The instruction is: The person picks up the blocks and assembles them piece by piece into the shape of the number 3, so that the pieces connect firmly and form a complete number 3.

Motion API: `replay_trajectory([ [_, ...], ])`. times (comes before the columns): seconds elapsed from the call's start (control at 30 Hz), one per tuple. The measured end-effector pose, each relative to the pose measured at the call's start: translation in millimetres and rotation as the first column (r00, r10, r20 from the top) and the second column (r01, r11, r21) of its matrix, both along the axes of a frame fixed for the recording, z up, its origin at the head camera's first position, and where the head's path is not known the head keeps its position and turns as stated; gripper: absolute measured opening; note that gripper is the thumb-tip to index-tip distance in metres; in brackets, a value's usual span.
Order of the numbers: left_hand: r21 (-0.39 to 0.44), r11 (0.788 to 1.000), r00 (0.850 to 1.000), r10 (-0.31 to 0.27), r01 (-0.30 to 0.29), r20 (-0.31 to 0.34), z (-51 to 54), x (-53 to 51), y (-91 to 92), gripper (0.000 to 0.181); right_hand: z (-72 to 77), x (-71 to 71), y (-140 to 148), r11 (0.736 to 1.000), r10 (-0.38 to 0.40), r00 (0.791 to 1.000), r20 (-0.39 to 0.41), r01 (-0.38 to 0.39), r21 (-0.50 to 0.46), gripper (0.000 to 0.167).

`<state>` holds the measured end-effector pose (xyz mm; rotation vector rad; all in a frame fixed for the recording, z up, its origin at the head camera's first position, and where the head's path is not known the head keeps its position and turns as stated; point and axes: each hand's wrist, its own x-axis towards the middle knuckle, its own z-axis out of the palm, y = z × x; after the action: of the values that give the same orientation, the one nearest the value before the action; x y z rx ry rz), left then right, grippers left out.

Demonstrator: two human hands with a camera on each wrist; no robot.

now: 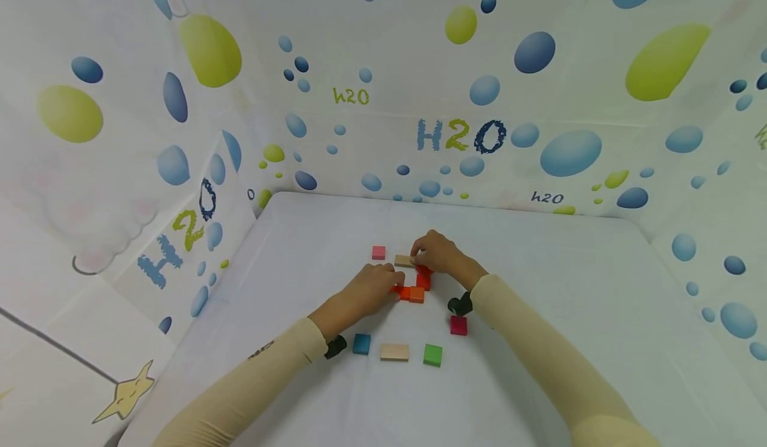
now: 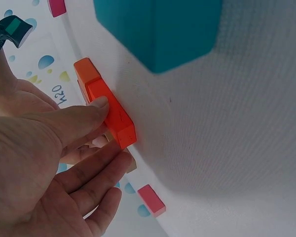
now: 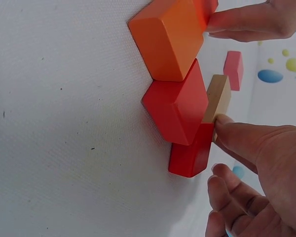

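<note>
In the head view, my left hand (image 1: 370, 288) is at the near left of a cluster of small blocks. Its thumb and fingers pinch a long red-orange block (image 2: 112, 114), whose end meets an orange block (image 3: 167, 39). My right hand (image 1: 442, 254) is at the cluster's far side, with its thumb against the end of a plain wooden block (image 3: 218, 96); fingers behind it are partly hidden. Two red blocks, one nearer (image 3: 180, 106) and one farther (image 3: 191, 150), sit between the orange and wooden blocks. A pink block (image 1: 379, 252) lies apart, beyond the left hand.
Nearer my body lie a blue block (image 1: 361, 344), another plain wooden block (image 1: 394, 352), a green block (image 1: 433, 355) and a crimson block (image 1: 458, 326). All rest on a white-covered table (image 1: 299, 260). Behind and beside it hangs a patterned curtain (image 1: 383, 134).
</note>
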<state>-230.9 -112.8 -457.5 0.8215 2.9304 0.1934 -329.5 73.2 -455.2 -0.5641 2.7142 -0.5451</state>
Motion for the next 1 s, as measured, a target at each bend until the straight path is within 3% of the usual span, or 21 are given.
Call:
replay_trajectory([
  [0.57,0.028,1.000,1.000,0.001,-0.001,0.002,-0.5,0.1,-0.3,0.024,2.8,-5.9,-1,0.999,0.007,0.999,-0.034,-0.006,0.032,0.028],
  [0.83,0.028,1.000,1.000,-0.006,0.006,0.000,-0.1,0.9,-0.7,0.024,11.1,-17.6,-16,0.996,0.073,0.992,-0.102,-0.067,0.059,0.025],
  [1.0,0.024,1.000,1.000,-0.006,0.006,0.001,0.4,1.4,-0.4,0.023,11.6,-24.8,-27,0.992,0.104,0.990,-0.092,-0.098,0.074,0.026],
])
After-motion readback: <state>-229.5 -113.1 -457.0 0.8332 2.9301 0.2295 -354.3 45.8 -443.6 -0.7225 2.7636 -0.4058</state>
